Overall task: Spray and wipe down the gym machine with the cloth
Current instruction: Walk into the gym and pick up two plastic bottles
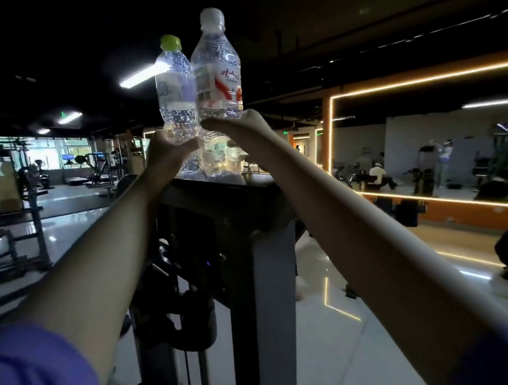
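Left grip [167,155] curled round the lower part of a clear green-capped bottle [175,95], right grip [235,130] clasping a taller white-capped bottle [217,74], red-and-white label, script unreadable, both over the gym machine [262,251], black top, grey upright.

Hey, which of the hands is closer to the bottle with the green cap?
Left. The left hand holds the green-capped bottle round its lower part; the right hand is just to its right, holding the white-capped bottle beside it.
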A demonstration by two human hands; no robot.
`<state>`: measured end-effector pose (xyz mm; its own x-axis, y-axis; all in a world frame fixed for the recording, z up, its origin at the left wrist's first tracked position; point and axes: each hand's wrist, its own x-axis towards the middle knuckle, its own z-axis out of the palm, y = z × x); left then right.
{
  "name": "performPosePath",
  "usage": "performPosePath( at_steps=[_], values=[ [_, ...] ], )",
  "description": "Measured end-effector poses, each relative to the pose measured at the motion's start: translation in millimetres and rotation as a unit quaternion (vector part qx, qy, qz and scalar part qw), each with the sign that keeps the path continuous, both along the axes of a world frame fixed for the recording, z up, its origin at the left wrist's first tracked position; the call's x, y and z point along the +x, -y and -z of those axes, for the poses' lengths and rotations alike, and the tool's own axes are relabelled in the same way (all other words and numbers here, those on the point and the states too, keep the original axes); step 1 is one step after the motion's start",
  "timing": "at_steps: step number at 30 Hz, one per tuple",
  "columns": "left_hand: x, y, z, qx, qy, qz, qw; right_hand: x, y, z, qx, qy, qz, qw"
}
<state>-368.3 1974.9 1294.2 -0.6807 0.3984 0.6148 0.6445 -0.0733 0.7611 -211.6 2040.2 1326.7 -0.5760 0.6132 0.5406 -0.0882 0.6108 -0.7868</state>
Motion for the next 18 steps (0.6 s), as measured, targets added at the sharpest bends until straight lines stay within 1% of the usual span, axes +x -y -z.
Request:
performPosePath(
  at_steps=[3,6,9,15,18],
  values=[
    [-3.3,-2.1,0.7,0.009,0.009,0.009,1.0,6.3,0.2,2.1,0.004,-0.006,0.001,1.0],
    [-2.0,-5.5,2.1,0.013,0.002,0.021,1.0,12.0,6.8,3.3,0.008,0.027,-0.003,1.0],
    [-3.5,-8.3,0.8,0.001,-0.002,0.032,0.999,15.1,13.3,4.2,0.0,0.044,0.017,0.999],
    [1.2,-9.4,4.0,-0.037,-0.011,0.079,0.996,17.9,10.2,9.4,-0.016,0.016,0.108,0.994],
    [9.3,-2.4,1.0,-0.058,0.005,0.1,0.993,24.2,14.5,11.0,-0.03,-0.01,0.154,0.988]
  ],
)
